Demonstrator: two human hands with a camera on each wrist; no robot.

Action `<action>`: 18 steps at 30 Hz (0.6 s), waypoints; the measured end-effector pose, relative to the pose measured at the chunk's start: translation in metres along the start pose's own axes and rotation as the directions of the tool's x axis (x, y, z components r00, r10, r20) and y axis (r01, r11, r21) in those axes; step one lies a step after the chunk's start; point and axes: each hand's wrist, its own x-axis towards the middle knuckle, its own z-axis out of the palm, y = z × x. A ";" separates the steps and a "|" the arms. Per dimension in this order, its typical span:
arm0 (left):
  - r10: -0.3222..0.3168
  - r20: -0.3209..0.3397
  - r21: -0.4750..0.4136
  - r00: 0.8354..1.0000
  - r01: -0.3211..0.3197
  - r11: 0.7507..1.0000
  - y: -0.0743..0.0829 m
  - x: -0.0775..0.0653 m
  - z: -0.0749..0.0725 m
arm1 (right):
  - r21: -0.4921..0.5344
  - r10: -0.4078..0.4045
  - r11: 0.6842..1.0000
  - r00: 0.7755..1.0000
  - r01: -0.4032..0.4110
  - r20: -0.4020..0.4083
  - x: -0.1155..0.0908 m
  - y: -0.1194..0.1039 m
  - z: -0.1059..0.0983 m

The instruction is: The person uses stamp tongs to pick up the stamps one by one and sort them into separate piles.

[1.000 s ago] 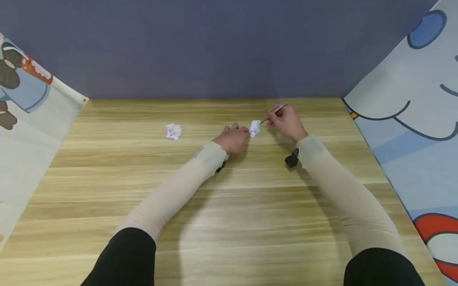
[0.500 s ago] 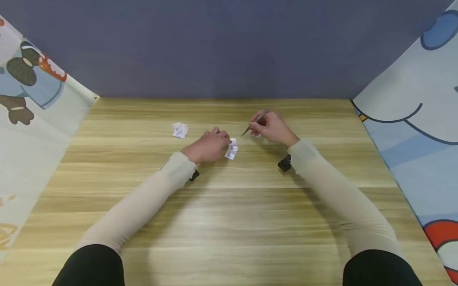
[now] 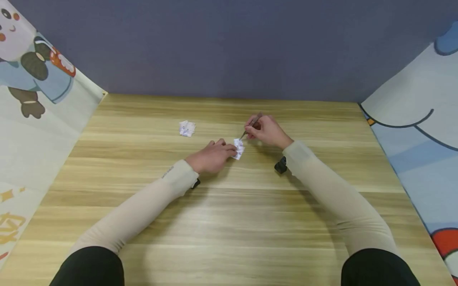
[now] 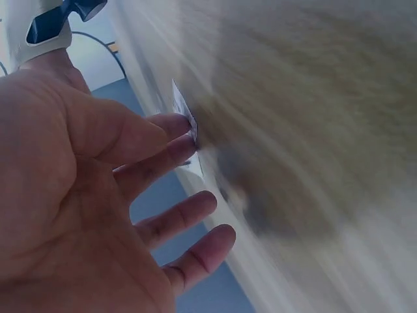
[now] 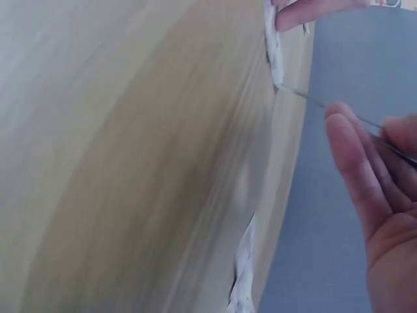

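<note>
My right hand (image 3: 266,130) pinches metal tweezers (image 3: 253,122), their tips meeting the far edge of a small pile of white paper pieces (image 3: 238,148) with bluish marks. From the left side, the fingertips of my left hand (image 3: 212,155) rest on the same pile. The left wrist view shows these fingers mostly extended, with the index and middle fingertips at the upright-looking paper edge (image 4: 184,107). Low in the right wrist view lies another paper pile (image 5: 244,270), which the right hand hides in the head view. A separate paper pile (image 3: 187,128) lies farther left.
All the paper lies on a wood-grain table (image 3: 229,222). A dark blue-grey panel (image 3: 229,47) rises along its far edge. Cartoon-printed panels stand at the left (image 3: 43,131) and right (image 3: 404,159).
Both hands have moved left and a little nearer, away from one paper pile to the one now touched. The tweezers' tips have come down onto it. The head view has turned slightly left.
</note>
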 end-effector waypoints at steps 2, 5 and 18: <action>0.000 -0.013 -0.004 1.000 0.000 1.000 -0.001 -0.002 0.000 | 0.014 -0.016 1.000 1.000 0.016 -0.017 0.002 -0.003 0.001; -0.006 -0.055 0.006 0.998 0.006 1.000 -0.006 -0.006 0.000 | 0.021 -0.057 0.998 0.997 0.059 -0.059 0.005 -0.010 0.003; -0.270 -0.236 -0.070 0.934 0.260 0.963 -0.053 -0.050 -0.015 | 0.066 -0.187 0.978 0.968 0.200 -0.170 0.027 -0.069 0.032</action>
